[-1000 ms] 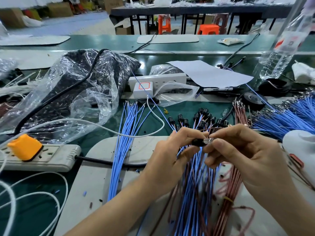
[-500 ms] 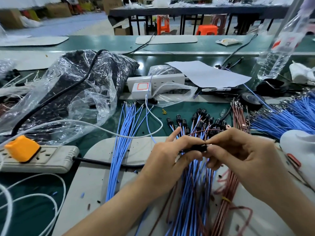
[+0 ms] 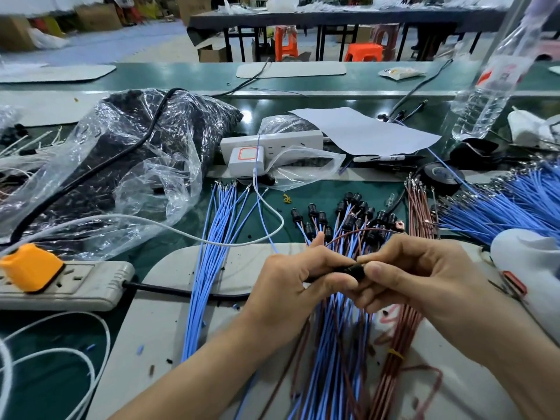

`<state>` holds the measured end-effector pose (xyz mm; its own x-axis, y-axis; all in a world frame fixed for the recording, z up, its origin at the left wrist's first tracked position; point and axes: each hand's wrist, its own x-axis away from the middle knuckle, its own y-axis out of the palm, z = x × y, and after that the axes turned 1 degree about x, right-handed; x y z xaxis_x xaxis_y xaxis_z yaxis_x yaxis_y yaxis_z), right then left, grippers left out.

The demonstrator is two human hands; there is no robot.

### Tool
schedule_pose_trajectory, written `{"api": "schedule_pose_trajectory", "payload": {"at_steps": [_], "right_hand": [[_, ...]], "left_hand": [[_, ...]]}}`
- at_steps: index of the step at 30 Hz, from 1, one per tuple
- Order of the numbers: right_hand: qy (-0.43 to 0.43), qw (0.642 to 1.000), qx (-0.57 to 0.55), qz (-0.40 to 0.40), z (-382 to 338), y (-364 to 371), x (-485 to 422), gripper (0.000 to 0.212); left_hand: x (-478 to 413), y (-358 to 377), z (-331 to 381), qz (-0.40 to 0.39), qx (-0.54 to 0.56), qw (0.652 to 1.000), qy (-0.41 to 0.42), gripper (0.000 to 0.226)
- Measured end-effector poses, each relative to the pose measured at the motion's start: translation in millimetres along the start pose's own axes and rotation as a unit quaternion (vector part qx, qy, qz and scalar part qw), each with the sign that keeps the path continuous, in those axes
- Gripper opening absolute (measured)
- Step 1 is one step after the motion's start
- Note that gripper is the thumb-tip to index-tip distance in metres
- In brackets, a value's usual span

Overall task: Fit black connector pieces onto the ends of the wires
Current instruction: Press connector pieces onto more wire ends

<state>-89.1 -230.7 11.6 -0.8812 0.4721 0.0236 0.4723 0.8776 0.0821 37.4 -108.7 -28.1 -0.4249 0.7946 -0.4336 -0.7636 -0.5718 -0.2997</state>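
Observation:
My left hand (image 3: pixel 291 280) and my right hand (image 3: pixel 421 274) meet above the grey mat, both pinching one black connector piece (image 3: pixel 353 270) between fingertips. A brown wire (image 3: pixel 363 231) arcs up from the pinch and back over the hands. Beneath them lies a pile of blue and brown wires (image 3: pixel 339 344), several with black connectors fitted (image 3: pixel 348 213) on their far ends. A bundle of bare blue wires (image 3: pixel 218 237) lies to the left, brown wires (image 3: pixel 419 207) to the right.
A plastic bag of black parts (image 3: pixel 127 153) fills the left. A power strip with an orange plug (image 3: pixel 60 280) sits front left, a white power strip (image 3: pixel 272 144) and paper sheet (image 3: pixel 363 131) behind. Blue wires (image 3: pixel 509 204), black tape (image 3: pixel 442 177), a water bottle (image 3: pixel 491 86) stand right.
The clear piece seen between my fingertips a second ago is now out of sight at the black connector. Both hands have closed together and dropped slightly toward the mat.

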Motion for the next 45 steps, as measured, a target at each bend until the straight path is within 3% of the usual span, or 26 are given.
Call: {"api": "schedule_pose_trajectory", "payload": {"at_steps": [5,13,19,25,28,34,39,45], "right_hand": [[0.012,1.0,-0.004,0.002,2,1,-1,0.025],[-0.015,1.0,0.008,-0.006,6,2,-2,0.008],[-0.029,0.999,0.033,-0.021,6,-3,-2,0.016],[-0.019,0.998,-0.043,0.031,0,-16,-5,0.011],[-0.05,0.997,-0.058,0.02,-4,-12,-3,0.012],[-0.164,0.985,0.02,0.042,3,3,0,0.01],[-0.199,0.977,0.052,0.047,6,9,4,0.013],[-0.248,0.96,0.119,0.06,5,12,7,0.013]], "left_hand": [[1,1,1,-0.004,0.004,1.0,-0.009,0.017],[-1,-1,5,-0.009,-0.009,1.0,-0.02,0.014],[0,-1,10,-0.041,0.016,0.998,-0.047,0.008],[-1,-4,9,-0.014,0.034,0.999,-0.011,0.007],[-1,-4,9,-0.015,0.054,0.998,-0.009,0.013],[-1,-3,7,-0.038,0.048,0.998,0.001,0.028],[-3,-3,2,-0.019,0.065,0.997,0.03,0.04],[-3,-2,1,-0.017,0.073,0.997,0.034,0.027]]}}
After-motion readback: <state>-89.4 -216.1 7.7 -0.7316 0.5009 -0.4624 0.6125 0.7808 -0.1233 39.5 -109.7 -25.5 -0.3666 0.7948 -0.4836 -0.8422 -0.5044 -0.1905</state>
